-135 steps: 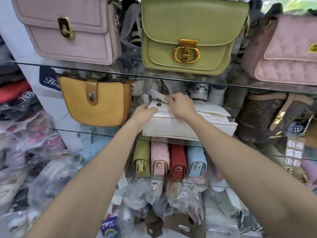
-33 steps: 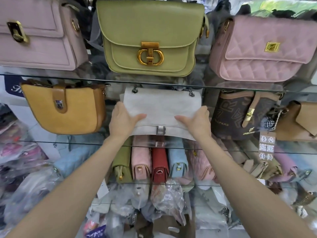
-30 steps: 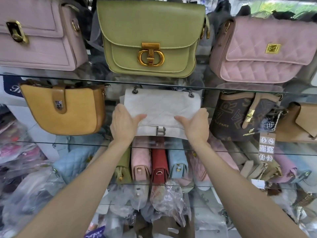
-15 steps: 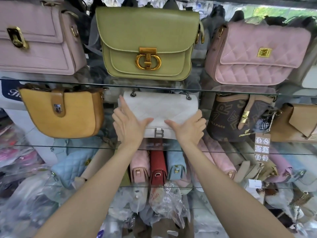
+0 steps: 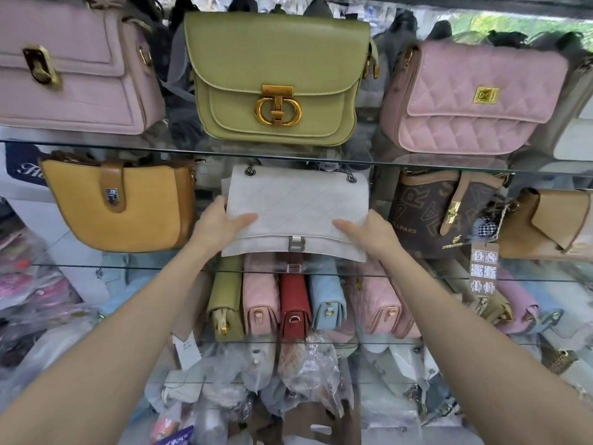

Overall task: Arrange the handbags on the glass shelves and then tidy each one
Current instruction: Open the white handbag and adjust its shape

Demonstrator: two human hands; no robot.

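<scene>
A white quilted handbag (image 5: 298, 203) with a silver B clasp and chain strap stands upright on the middle glass shelf (image 5: 96, 267), between a mustard bag (image 5: 128, 213) and a brown monogram bag (image 5: 430, 213). My left hand (image 5: 218, 226) grips its lower left side with the thumb across the front. At the lower right side my right hand (image 5: 369, 234) holds it the same way. The fingers of both hands are hidden behind the bag.
The upper glass shelf (image 5: 96, 144) carries a lilac bag (image 5: 80, 75), a green bag (image 5: 276, 75) and a pink quilted bag (image 5: 475, 97). A tan bag (image 5: 552, 223) sits far right. Several small bags (image 5: 293, 303) stand below, above plastic-wrapped stock.
The white bag's flap, open 4.5 s ago, is closed and the bag stands upright. Over the last half second my hands slid from its front out to its lower corners.
</scene>
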